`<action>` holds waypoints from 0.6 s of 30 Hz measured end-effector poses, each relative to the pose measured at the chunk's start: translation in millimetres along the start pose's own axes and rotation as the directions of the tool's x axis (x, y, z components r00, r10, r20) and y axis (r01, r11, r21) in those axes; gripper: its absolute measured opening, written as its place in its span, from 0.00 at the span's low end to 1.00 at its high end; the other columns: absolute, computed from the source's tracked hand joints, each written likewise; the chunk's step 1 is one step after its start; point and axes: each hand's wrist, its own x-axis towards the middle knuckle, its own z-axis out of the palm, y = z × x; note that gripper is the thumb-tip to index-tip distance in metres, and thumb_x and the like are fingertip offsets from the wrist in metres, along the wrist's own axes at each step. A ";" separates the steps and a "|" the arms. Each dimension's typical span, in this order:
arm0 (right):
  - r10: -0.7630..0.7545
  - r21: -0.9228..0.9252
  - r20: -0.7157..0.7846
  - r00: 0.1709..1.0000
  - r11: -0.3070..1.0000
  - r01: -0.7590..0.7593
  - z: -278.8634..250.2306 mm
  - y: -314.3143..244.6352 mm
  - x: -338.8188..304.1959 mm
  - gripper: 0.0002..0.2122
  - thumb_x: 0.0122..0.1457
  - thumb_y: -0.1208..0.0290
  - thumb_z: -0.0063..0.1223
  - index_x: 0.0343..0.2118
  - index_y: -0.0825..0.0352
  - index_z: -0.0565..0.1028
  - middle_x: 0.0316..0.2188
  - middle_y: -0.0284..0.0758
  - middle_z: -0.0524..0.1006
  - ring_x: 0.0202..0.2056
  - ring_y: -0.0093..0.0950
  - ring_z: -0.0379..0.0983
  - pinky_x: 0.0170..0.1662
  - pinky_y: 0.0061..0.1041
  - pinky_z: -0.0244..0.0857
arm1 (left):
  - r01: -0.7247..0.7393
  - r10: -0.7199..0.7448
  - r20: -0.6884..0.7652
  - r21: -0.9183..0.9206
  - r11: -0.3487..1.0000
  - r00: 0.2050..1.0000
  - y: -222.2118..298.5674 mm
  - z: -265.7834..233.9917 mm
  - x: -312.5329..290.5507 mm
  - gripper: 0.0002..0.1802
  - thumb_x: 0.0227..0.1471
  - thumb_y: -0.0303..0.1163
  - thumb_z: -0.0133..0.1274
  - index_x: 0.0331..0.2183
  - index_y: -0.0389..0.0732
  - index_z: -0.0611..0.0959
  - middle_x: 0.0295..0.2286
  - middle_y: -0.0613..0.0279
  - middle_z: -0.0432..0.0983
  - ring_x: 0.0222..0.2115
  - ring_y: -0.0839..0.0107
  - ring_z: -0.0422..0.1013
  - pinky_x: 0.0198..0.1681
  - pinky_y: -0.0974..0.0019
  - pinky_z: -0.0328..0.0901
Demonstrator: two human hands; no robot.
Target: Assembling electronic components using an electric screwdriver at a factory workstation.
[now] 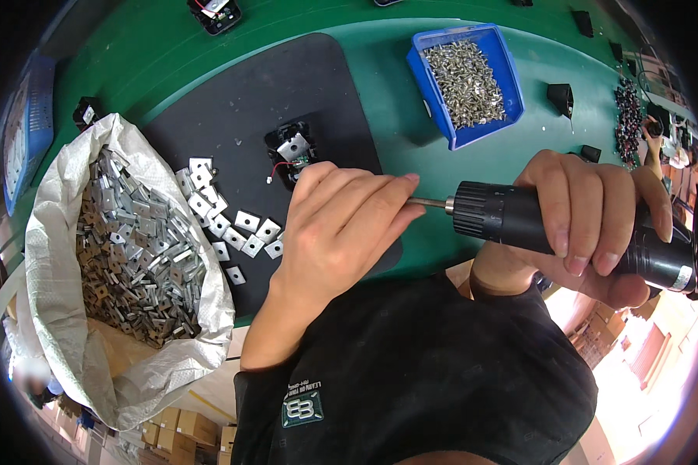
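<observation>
Powered screwdriver (513, 220): while it gleams black, its collar (471, 210) runs ribbed.
Right hand (589, 209): fingers clamped round it.
Left hand (343, 229): fingers pinching the bit (436, 204), tip seemingly hidden.

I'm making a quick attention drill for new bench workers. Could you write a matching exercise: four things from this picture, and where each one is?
1. Black power screwdriver
2. Small silver screws
3. Black housing with red wire
4. Largest heap of metal plates

A. On the dark mat
B. In the white sack
C. In the right hand
D. In the blue bin

Pairs: 1-C, 2-D, 3-A, 4-B
</observation>
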 end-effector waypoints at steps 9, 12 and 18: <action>0.036 -0.006 0.031 0.999 0.999 -0.036 1.2 5.6 -6.1 0.21 0.46 0.67 0.70 0.43 0.58 0.72 0.23 0.25 0.75 0.24 0.19 0.74 0.33 0.20 0.68 | 0.022 -0.022 0.016 -0.007 1.000 1.000 0.7 -2.6 -3.2 0.14 0.29 0.29 0.69 0.24 0.38 0.83 0.21 0.64 0.78 0.23 0.67 0.73 0.30 0.66 0.63; 0.042 -0.012 0.048 0.998 0.999 -0.042 0.9 7.6 -7.8 0.22 0.47 0.66 0.70 0.44 0.58 0.71 0.24 0.25 0.75 0.25 0.19 0.74 0.33 0.20 0.68 | 0.049 -0.050 0.029 0.038 0.998 0.998 3.0 -6.0 -5.3 0.14 0.28 0.30 0.70 0.23 0.39 0.83 0.20 0.65 0.77 0.22 0.67 0.73 0.30 0.66 0.63; 0.041 -0.042 0.112 0.993 0.998 -0.037 -2.8 12.1 -5.4 0.23 0.48 0.65 0.70 0.45 0.57 0.70 0.25 0.25 0.75 0.25 0.19 0.74 0.33 0.20 0.68 | 0.031 -0.032 0.013 0.074 0.997 0.999 0.4 -6.1 -4.9 0.14 0.27 0.29 0.70 0.22 0.39 0.83 0.19 0.65 0.77 0.22 0.68 0.73 0.29 0.66 0.62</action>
